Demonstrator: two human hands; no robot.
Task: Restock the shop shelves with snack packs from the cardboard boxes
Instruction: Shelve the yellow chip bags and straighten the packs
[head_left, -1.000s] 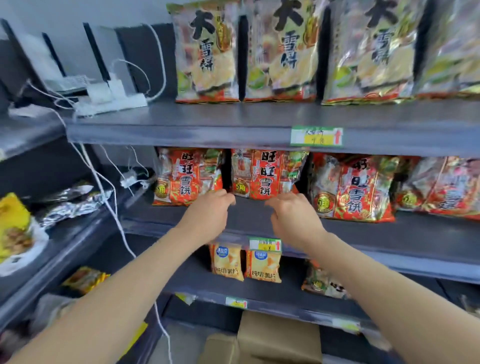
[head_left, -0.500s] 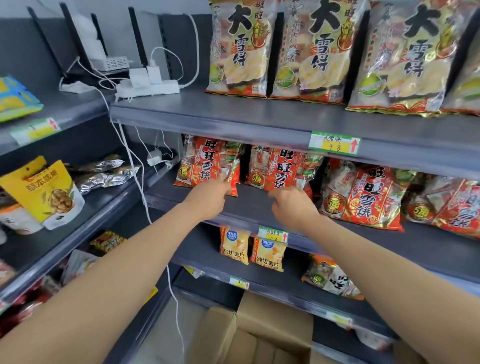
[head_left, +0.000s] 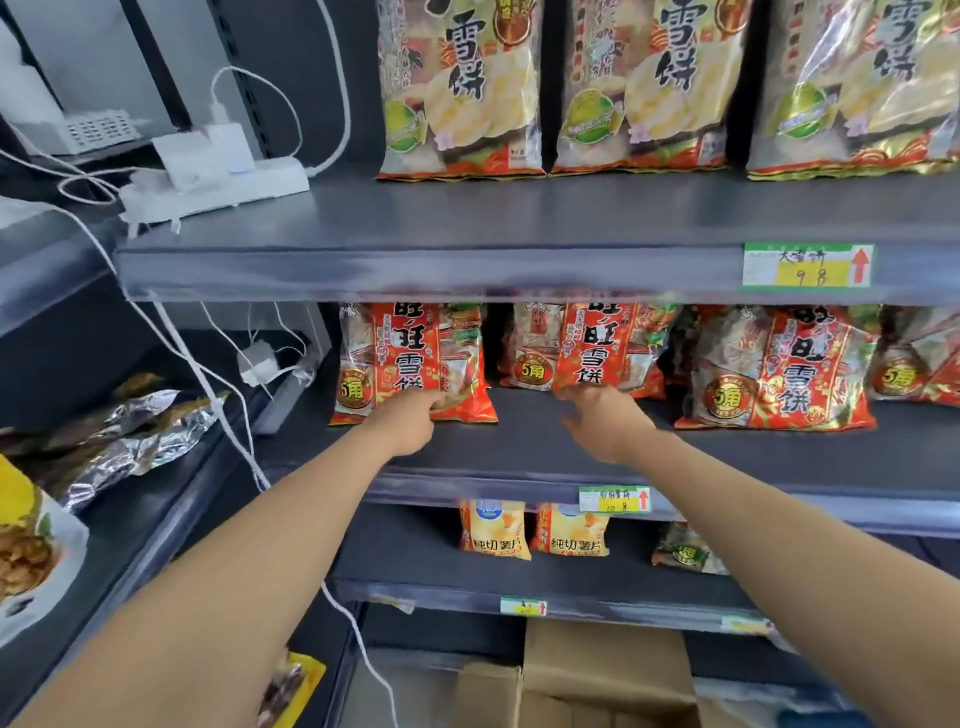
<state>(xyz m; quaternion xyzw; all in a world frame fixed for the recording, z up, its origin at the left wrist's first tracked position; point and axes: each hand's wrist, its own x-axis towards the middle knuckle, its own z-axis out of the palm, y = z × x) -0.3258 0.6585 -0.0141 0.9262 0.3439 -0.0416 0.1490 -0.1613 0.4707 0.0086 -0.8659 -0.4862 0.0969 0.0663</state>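
Red rice-cracker packs stand in a row on the middle grey shelf (head_left: 571, 452). My left hand (head_left: 413, 423) grips the lower edge of the leftmost red pack (head_left: 410, 358). My right hand (head_left: 602, 421) holds the bottom of the second red pack (head_left: 587, 348). A third red pack (head_left: 779, 369) stands to the right, untouched. Below, on the floor, an open cardboard box (head_left: 597, 670) shows between my forearms.
Large yellow cracker bags (head_left: 457, 88) line the top shelf beside a white power strip (head_left: 208, 182) with cables hanging down. Small orange chip packs (head_left: 493, 530) sit on the lower shelf. Silver foil packs (head_left: 130, 441) lie on the left shelving.
Both hands reached further in and took hold of the bottoms of the two left red packs. The camera moved closer to the shelf.
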